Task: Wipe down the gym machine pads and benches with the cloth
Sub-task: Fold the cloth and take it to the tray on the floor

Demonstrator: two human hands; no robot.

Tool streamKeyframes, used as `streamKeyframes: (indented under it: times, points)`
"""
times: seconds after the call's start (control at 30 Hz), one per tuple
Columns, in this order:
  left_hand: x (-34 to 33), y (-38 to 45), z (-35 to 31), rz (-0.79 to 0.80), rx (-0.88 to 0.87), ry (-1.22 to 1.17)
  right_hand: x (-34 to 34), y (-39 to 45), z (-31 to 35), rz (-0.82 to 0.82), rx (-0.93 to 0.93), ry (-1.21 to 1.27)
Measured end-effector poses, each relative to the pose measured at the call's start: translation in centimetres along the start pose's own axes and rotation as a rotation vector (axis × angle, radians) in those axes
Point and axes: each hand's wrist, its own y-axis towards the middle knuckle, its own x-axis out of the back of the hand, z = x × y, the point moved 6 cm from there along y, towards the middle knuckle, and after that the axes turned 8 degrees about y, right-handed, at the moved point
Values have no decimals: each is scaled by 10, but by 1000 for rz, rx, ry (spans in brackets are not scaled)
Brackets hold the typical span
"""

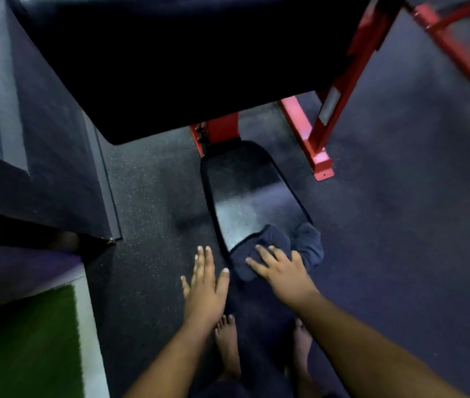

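a gym: red steel machine frame (340, 90), black padded bench (251, 193), speckled rubber floor (147, 196), green turf strip (35, 340).

text: none readable | red frame (340, 90): one pale rectangular sticker (329, 106) on the upright, too blurred to make out any words | seat pad (245, 191): no lettering or logo showing | cloth (271, 251): no tag or print visible | floor (400, 225): no markings or numbers
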Motion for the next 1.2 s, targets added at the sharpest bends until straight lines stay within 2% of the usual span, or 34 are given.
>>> streamKeyframes:
  times: [0.1,0.17,0.27,0.37,0.47,0.53,0.6,0.7,0.87,0.93,1.0,1.1,1.2]
  points:
    - [13,-38,-32,40,-60,59,31,-53,-48,-13,-343,118]
    - [19,-56,-56,58,-77,73,51,-91,-64,-106,-466,277]
    - [22,-90,-122,94,-170,18,76,-162,-78,-293,-498,565]
    - [7,-131,-205,216,-299,-89,92,-237,-88,-507,-484,835]
    - [-20,-188,-295,354,-400,-268,108,-319,-109,-710,-484,1048]
    - [-41,-222,-337,418,-386,-453,117,-368,-122,-765,-513,1167]
    - [-66,-261,-384,459,-407,-539,115,-430,-145,-778,-534,1224]
    - [-100,-309,-448,465,-591,-462,107,-514,-180,-736,-529,1261]
    - [-168,-386,-552,537,-923,-62,99,-644,-247,-805,-651,1178]
    - [-194,-408,-592,437,-1127,158,93,-686,-274,-805,-734,1013]
    - [-209,-425,-628,357,-1236,284,91,-718,-297,-835,-775,932]
    - [-236,-443,-676,437,-1322,249,92,-758,-324,-917,-744,1022]
    - [-259,-455,-718,637,-1322,89,91,-780,-350,-915,-727,1206]
